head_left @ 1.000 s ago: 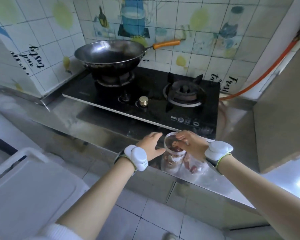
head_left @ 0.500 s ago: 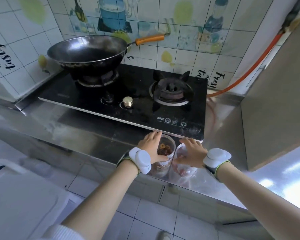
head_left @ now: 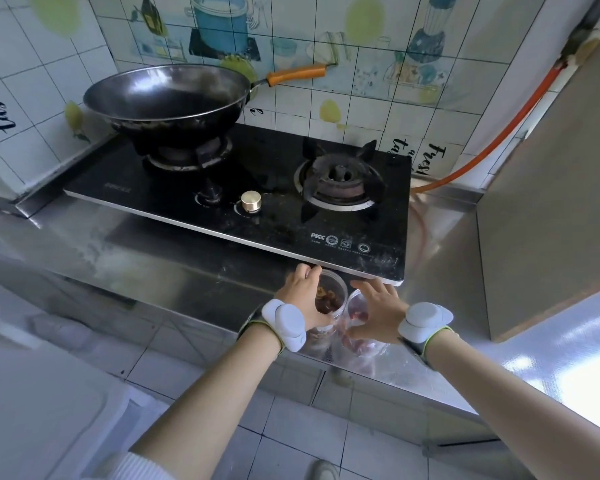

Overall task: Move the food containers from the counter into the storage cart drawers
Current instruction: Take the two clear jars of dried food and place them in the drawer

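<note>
Bottom left there's a white box (head_left: 32, 410), cut off by the frame, can't tell what it really is. A shoe tip (head_left: 323, 471) pokes in on the floor (head_left: 194, 355).

Both jars sit right at the near edge of the desk (head_left: 153, 265), touching each other. Left hand (head_left: 302, 299) has its fingers curled round the left jar (head_left: 329, 299), brown bits inside. Right hand (head_left: 378, 313) lies spread over the right jar (head_left: 361, 349), hiding most of it, something reddish in there.

Tight spot: the stove (head_left: 284, 216) edge is just behind the jars, and a big panel (head_left: 551, 202) closes off the right. The desk is bare to the left.

Further back, the wok (head_left: 167, 98) sits on the left burner and an orange hose (head_left: 520, 123) runs up the wall.
</note>
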